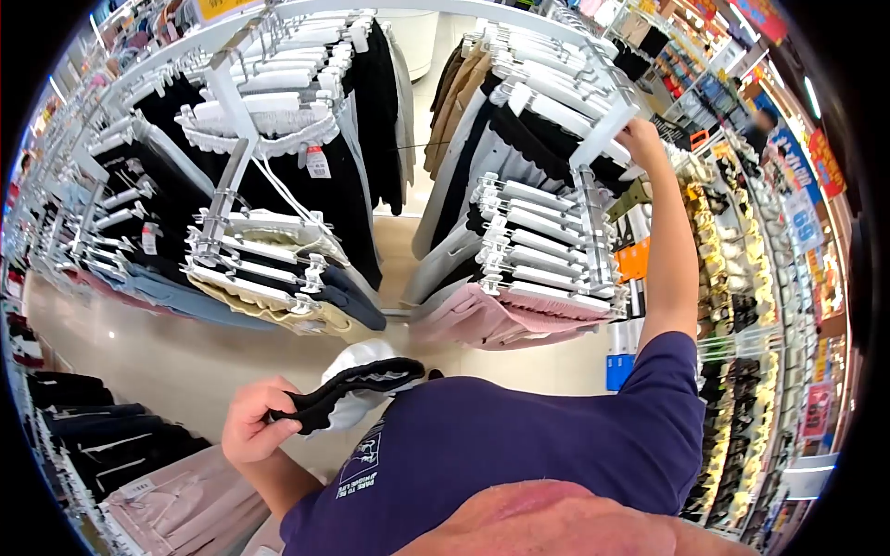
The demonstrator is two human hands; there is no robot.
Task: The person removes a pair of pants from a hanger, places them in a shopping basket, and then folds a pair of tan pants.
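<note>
At the top end of the rack [593, 213], the right hand [642, 141] grips a white hanger [604, 135]. Below, near the chest, the left hand [248, 422] is closed around a black garment [357, 385].

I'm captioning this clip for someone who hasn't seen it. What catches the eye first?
The right hand reaches up to a white hanger on the upper rack of dark garments. Lower left, the left hand grips a black garment with white fabric behind it. Pink clothes hang below, at centre.
</note>
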